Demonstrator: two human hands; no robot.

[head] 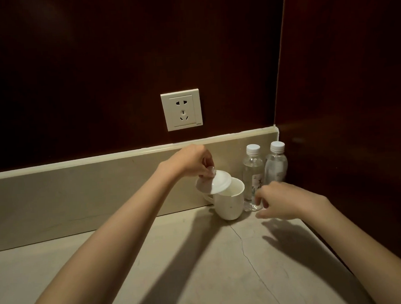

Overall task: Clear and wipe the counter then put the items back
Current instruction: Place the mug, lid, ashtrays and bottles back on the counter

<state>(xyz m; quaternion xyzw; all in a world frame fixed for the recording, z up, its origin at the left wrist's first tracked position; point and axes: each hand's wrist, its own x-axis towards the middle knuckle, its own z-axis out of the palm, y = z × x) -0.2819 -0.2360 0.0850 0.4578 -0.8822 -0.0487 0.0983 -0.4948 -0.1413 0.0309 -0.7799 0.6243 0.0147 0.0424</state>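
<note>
A white mug (229, 203) stands on the beige stone counter (169, 266) near the back right corner. My left hand (190, 160) pinches a white lid (220, 182) by its knob and holds it tilted over the mug's left rim. Behind the lid, a second white cup (202, 187) is partly hidden. Two clear water bottles (252, 172) (276, 164) with white caps stand upright in the corner. My right hand (284, 202) hovers just right of the mug, in front of the bottles, fingers loosely curled, holding nothing.
A dark wood wall rises behind and to the right. A white power socket (181, 110) sits on the back wall above the beige backsplash (80, 196). A thin crack (248, 259) runs across the counter.
</note>
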